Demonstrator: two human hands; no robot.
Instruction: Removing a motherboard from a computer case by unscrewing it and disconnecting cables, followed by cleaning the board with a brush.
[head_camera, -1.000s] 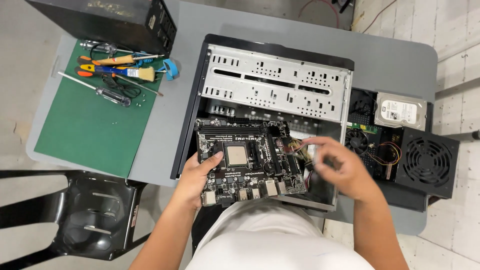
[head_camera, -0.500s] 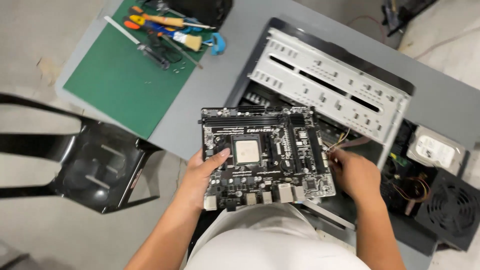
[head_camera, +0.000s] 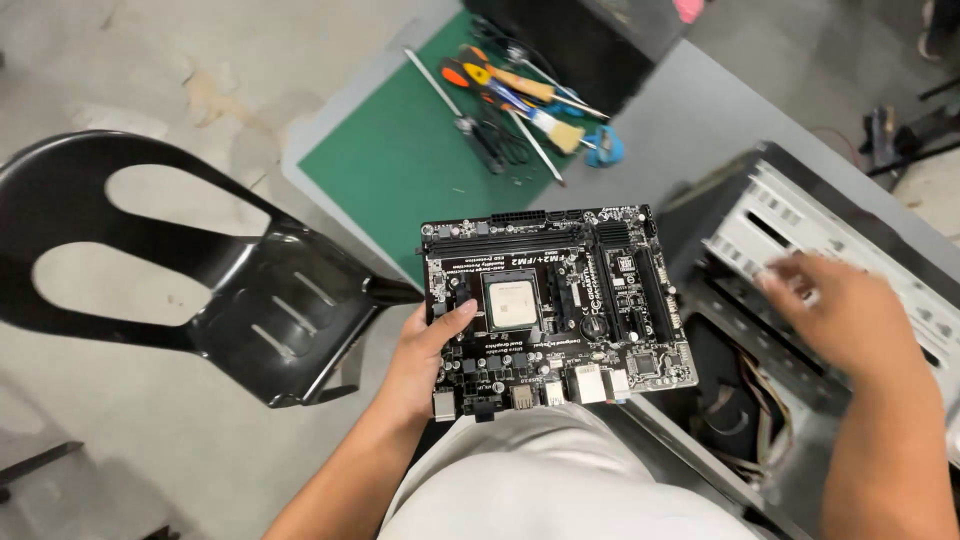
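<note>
Motherboard (head_camera: 560, 300) is gripped at its near-left edge by the left hand (head_camera: 425, 365) alone; right hand (head_camera: 850, 320), open, is blurred over the computer case (head_camera: 800, 240). One-handed support risks tilting and dropping.

Both arms are bare, with no sleeves, watch or rings. The left hand (head_camera: 425, 365) and right hand (head_camera: 850, 320) wear no gloves. Below the hands is a plain white shirt (head_camera: 545, 480).
</note>
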